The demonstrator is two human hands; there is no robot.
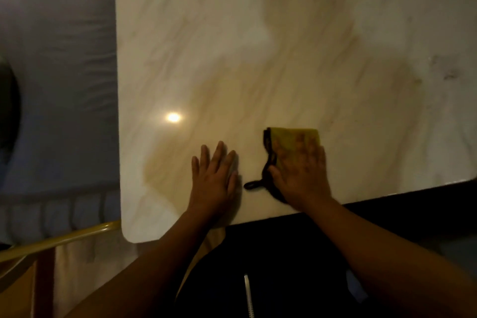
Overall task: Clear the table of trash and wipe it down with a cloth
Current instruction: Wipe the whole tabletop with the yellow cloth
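Left hand (214, 175) lies spread flat beside the cloth (293, 137), right hand (300, 175) spread atop it.

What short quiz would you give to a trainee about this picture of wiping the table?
1. True or false: the left hand holds the cloth.
2. Where does the cloth lie? A) near the front edge of the table; B) at its far edge; C) on the floor.
3. Fill in: the ___ hand presses flat on the cloth.
Key: 1 false, the left hand rests flat on the bare table. 2 A. 3 right: the right hand lies on the cloth.
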